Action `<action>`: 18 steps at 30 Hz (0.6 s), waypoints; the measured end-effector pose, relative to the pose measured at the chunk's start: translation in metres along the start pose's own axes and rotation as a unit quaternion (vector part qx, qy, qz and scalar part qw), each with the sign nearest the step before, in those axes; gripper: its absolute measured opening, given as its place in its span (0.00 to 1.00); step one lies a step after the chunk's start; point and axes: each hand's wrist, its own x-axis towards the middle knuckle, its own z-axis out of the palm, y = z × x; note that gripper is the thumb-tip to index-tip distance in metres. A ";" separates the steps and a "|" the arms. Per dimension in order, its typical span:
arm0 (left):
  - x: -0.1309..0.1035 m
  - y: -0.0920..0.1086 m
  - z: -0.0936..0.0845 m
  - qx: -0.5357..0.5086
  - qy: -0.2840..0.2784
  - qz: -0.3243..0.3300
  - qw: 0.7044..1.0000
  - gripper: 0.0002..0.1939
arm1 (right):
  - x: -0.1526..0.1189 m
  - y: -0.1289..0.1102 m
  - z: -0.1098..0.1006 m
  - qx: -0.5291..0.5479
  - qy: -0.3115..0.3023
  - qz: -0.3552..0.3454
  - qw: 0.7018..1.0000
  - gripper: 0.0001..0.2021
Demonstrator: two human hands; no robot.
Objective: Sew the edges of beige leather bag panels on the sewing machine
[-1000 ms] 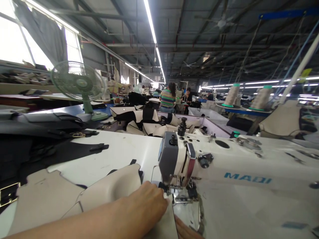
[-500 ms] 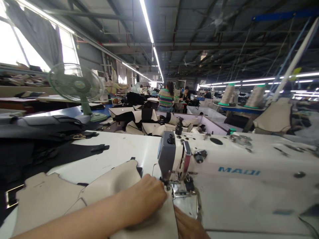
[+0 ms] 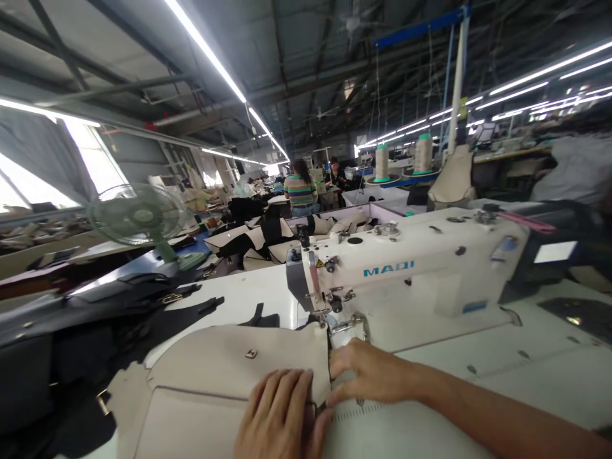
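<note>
A wide white work table (image 3: 229, 296) is seen filling the lower half of the view, with a white sewing machine (image 3: 406, 268) stood across it at about two o'clock from the hands. Dark cut pieces (image 3: 95, 319) are heaped on the table toward nine o'clock, and a green fan (image 3: 136, 213) is set behind them at about ten o'clock. Two thread cones (image 3: 401, 156) are seen far off at one o'clock, and a person in a striped top (image 3: 299, 191) is seated with the back turned at twelve o'clock.

A beige panel (image 3: 215, 382) is spread flat on the table, its long axis run from eight o'clock toward two o'clock, with its right edge brought under the needle foot (image 3: 329, 319). A small metal clasp (image 3: 249, 353) is fixed near the panel's upper middle.

The left hand (image 3: 282, 414) is laid open and flat, palm down, on the panel's lower right part. The right hand (image 3: 368, 376) is rested just beside the panel's right edge, fingers loosely bent and touching it, nothing being gripped. From both hands the needle foot lies toward twelve o'clock, and the right hand is the nearer to it.
</note>
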 end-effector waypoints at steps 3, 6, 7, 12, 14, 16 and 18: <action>-0.002 0.002 0.011 -0.064 0.018 -0.038 0.997 0.11 | 0.002 0.009 0.006 0.068 0.018 0.012 0.997 0.12; 0.002 0.001 0.009 -0.092 0.027 -0.032 0.995 0.10 | 0.005 0.015 0.013 0.085 0.046 0.016 0.995 0.14; 0.003 0.000 0.008 -0.095 0.029 -0.026 0.995 0.10 | 0.006 0.014 0.014 0.082 0.058 0.011 0.995 0.13; 0.002 -0.002 0.008 -0.091 0.054 0.019 0.994 0.09 | -0.008 -0.004 0.019 0.039 0.159 0.020 0.986 0.04; 0.002 -0.003 0.007 -0.069 0.069 0.031 0.995 0.09 | -0.020 -0.010 0.032 0.021 0.261 0.060 0.963 0.07; 0.005 -0.004 0.006 -0.042 0.078 0.046 0.995 0.10 | -0.029 -0.010 0.056 0.000 0.337 0.088 0.937 0.14; 0.011 -0.004 0.003 -0.012 0.078 0.068 0.995 0.11 | -0.029 -0.006 0.086 -0.012 0.335 0.091 0.938 0.26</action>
